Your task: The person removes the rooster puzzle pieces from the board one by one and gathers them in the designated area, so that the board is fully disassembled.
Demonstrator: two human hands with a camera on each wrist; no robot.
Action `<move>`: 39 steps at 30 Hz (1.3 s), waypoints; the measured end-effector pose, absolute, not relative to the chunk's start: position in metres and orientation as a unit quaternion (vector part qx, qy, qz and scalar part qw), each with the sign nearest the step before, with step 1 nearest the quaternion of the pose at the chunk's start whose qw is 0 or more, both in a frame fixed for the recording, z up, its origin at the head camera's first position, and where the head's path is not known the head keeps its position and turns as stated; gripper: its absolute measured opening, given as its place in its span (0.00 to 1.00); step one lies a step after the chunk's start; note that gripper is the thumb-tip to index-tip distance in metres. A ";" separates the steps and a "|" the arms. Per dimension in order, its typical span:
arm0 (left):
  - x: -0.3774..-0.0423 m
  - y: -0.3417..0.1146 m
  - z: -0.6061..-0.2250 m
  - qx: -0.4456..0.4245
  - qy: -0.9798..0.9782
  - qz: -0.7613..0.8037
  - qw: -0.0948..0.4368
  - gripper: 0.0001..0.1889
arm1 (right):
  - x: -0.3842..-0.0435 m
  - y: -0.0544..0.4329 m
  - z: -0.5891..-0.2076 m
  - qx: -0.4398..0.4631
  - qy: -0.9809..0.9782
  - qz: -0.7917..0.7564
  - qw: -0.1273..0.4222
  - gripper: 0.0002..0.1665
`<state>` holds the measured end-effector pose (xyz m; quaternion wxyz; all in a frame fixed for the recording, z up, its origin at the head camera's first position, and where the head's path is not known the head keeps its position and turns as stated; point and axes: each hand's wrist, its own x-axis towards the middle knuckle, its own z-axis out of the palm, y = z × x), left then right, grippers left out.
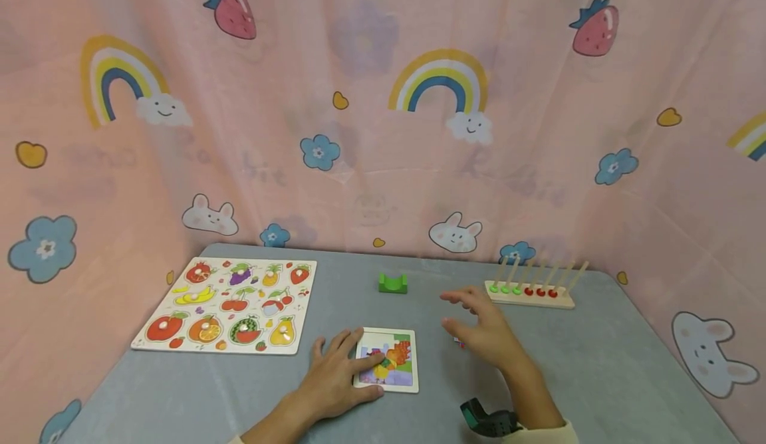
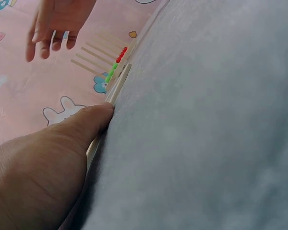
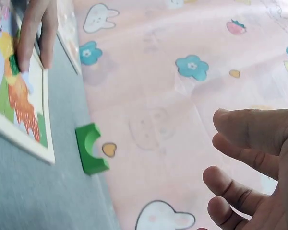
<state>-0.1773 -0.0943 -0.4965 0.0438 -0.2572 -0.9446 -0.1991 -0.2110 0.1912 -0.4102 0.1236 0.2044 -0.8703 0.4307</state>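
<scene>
A small picture puzzle in a white frame (image 1: 407,386) lies on the grey table in front of me. My left hand (image 1: 340,376) rests on its left side, fingers spread across the picture and thumb at the near edge. In the left wrist view, that thumb (image 2: 93,117) lies along the frame's edge. My right hand (image 1: 487,331) is raised to the right of the puzzle, fingers apart and slightly bent, holding nothing. Below it a small colourful piece (image 1: 458,342) shows on the table, mostly hidden by the hand.
A fruit knob-puzzle board (image 1: 218,345) lies at the left. A green block with a curved notch (image 1: 393,286) stands behind the small puzzle. At the back right is a wooden peg rack (image 1: 532,298) with green and red beads. A pink patterned curtain (image 1: 371,191) hangs behind the table.
</scene>
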 end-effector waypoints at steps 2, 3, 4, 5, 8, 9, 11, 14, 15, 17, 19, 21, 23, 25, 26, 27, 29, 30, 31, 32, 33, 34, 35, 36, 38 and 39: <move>-0.177 -0.094 -0.496 -0.256 -0.945 -0.198 0.043 0.31 | -0.212 0.184 -0.412 0.212 -0.867 0.432 0.127 0.22; -0.177 -0.094 -0.496 -0.255 -0.945 -0.198 0.042 0.31 | -0.212 0.180 -0.413 0.215 -0.866 0.432 0.128 0.21; -0.177 -0.095 -0.496 -0.255 -0.946 -0.198 0.042 0.31 | -0.213 0.176 -0.413 0.221 -0.865 0.432 0.130 0.21; -0.177 -0.095 -0.496 -0.254 -0.946 -0.198 0.041 0.31 | -0.213 0.173 -0.414 0.226 -0.863 0.432 0.131 0.21; -0.177 -0.095 -0.496 -0.252 -0.946 -0.199 0.037 0.31 | -0.215 0.163 -0.419 0.239 -0.858 0.435 0.131 0.20; -0.178 -0.095 -0.496 -0.251 -0.946 -0.200 0.036 0.31 | -0.216 0.160 -0.421 0.243 -0.857 0.435 0.130 0.19; -0.178 -0.095 -0.496 -0.251 -0.947 -0.200 0.034 0.32 | -0.217 0.156 -0.426 0.249 -0.855 0.437 0.126 0.19; -0.179 -0.095 -0.496 -0.252 -0.946 -0.200 0.033 0.32 | -0.220 0.149 -0.434 0.246 -0.856 0.441 0.114 0.18; -0.179 -0.096 -0.496 -0.253 -0.946 -0.198 0.033 0.32 | -0.221 0.147 -0.437 0.243 -0.856 0.443 0.106 0.18; -0.179 -0.095 -0.496 -0.255 -0.946 -0.197 0.034 0.32 | -0.223 0.145 -0.443 0.238 -0.857 0.448 0.092 0.18; -0.179 -0.095 -0.496 -0.257 -0.946 -0.196 0.036 0.32 | -0.225 0.143 -0.450 0.233 -0.858 0.450 0.078 0.18; -0.179 -0.094 -0.496 -0.260 -0.945 -0.195 0.039 0.32 | -0.226 0.142 -0.456 0.229 -0.859 0.453 0.065 0.17; -0.179 -0.094 -0.496 -0.261 -0.945 -0.193 0.040 0.32 | -0.227 0.141 -0.462 0.223 -0.862 0.452 0.054 0.17; -0.179 -0.093 -0.496 -0.261 -0.945 -0.192 0.037 0.32 | -0.228 0.141 -0.467 0.218 -0.864 0.451 0.044 0.17; -0.179 -0.093 -0.495 -0.261 -0.945 -0.193 0.036 0.32 | -0.228 0.141 -0.469 0.216 -0.866 0.450 0.039 0.17; -0.179 -0.094 -0.495 -0.259 -0.946 -0.194 0.034 0.32 | -0.228 0.140 -0.471 0.214 -0.868 0.447 0.035 0.17; -0.179 -0.094 -0.495 -0.259 -0.945 -0.195 0.032 0.32 | -0.229 0.140 -0.475 0.209 -0.872 0.442 0.025 0.17; -0.180 -0.094 -0.495 -0.259 -0.945 -0.195 0.031 0.32 | -0.230 0.140 -0.477 0.206 -0.874 0.439 0.020 0.17; -0.180 -0.094 -0.495 -0.259 -0.945 -0.196 0.031 0.32 | -0.231 0.139 -0.478 0.204 -0.877 0.435 0.015 0.17; -0.180 -0.094 -0.495 -0.259 -0.945 -0.197 0.031 0.32 | -0.231 0.139 -0.479 0.202 -0.880 0.429 0.011 0.17; -0.180 -0.094 -0.495 -0.259 -0.945 -0.197 0.031 0.32 | -0.232 0.139 -0.480 0.204 -0.883 0.423 0.009 0.16; -0.180 -0.094 -0.495 -0.259 -0.945 -0.198 0.031 0.31 | -0.232 0.139 -0.481 0.205 -0.886 0.416 0.006 0.16; -0.180 -0.094 -0.495 -0.259 -0.945 -0.198 0.032 0.31 | -0.233 0.138 -0.481 0.206 -0.889 0.409 0.004 0.15; -0.180 -0.094 -0.495 -0.259 -0.945 -0.198 0.032 0.31 | -0.233 0.138 -0.481 0.208 -0.892 0.401 0.003 0.15; -0.179 -0.094 -0.495 -0.259 -0.945 -0.198 0.033 0.31 | -0.232 0.137 -0.481 0.211 -0.898 0.387 0.003 0.14; -0.179 -0.095 -0.495 -0.260 -0.945 -0.197 0.034 0.31 | -0.232 0.137 -0.481 0.213 -0.900 0.380 0.004 0.13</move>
